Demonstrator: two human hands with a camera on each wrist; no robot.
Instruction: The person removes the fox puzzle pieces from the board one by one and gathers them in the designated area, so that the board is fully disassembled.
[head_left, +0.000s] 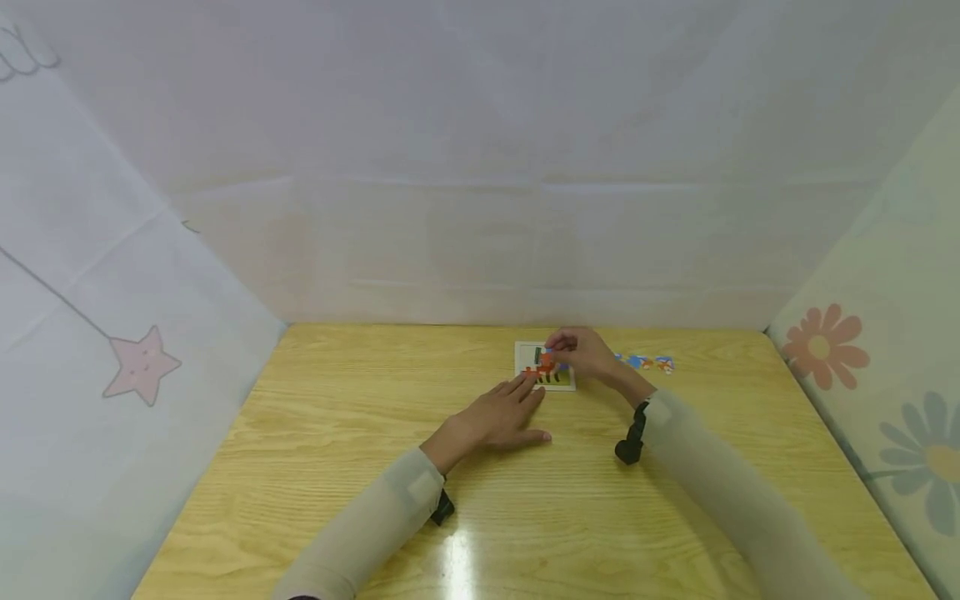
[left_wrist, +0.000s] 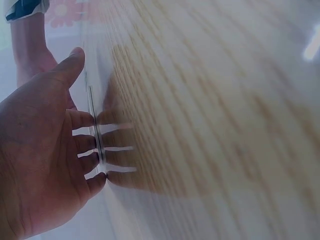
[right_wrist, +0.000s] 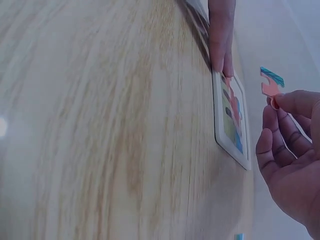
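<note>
The head view shows a small white-rimmed puzzle board [head_left: 527, 354] lying near the far edge of the wooden counter [head_left: 360, 417], with a red figure in its picture. The person's left hand [head_left: 498, 414] lies with its fingers stretched out, their tips on the board's near left part, the thumb spread apart over the counter. The right hand [head_left: 588, 354] is over the board's far right part, and the right wrist view shows it pinching a puzzle piece [right_wrist: 271, 89], coral and teal, between thumb and fingertips, raised clear of the board. More loose pieces [head_left: 637, 362], blue, orange and white, lie in a row on the counter, right of the board. Pale sleeves [head_left: 720, 467] cover both forearms.
</note>
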